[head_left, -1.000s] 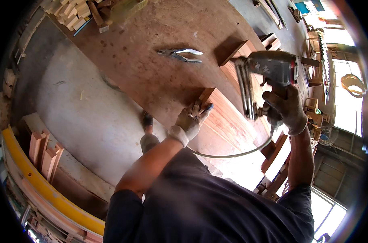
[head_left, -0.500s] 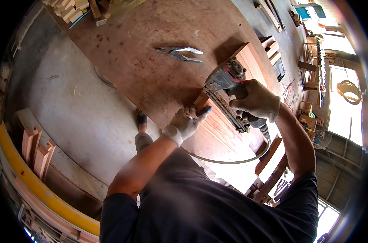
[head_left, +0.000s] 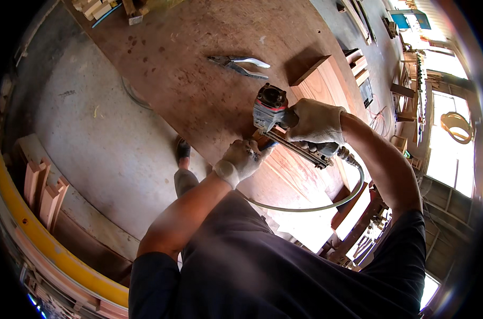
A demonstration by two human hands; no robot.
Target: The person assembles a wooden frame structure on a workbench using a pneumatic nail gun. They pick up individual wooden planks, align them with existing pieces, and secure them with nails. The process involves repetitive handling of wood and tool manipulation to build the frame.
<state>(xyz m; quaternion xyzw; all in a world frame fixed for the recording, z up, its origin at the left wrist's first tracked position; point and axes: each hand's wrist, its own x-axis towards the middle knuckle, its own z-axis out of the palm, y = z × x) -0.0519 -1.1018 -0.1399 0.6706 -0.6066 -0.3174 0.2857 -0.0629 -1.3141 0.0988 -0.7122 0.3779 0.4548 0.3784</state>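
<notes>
The right hand [head_left: 318,122] grasps a nail gun [head_left: 269,114] — fingers wrapped around its handle — with the nose at the left end of a board [head_left: 290,173]. The left hand [head_left: 244,160] grips that end, fingers bent. The board lies on the table's [head_left: 183,90] near side; pliers [head_left: 230,64] lie farther away, to the left.

There's room for a hand over the table [head_left: 183,95] left of the nail gun [head_left: 268,115], short of the pliers [head_left: 232,65] beyond it. To its right, the right hand [head_left: 318,122] and a wooden plank [head_left: 326,82] crowd the way; the left hand [head_left: 243,159] and looping hose [head_left: 305,210] block its near side.
</notes>
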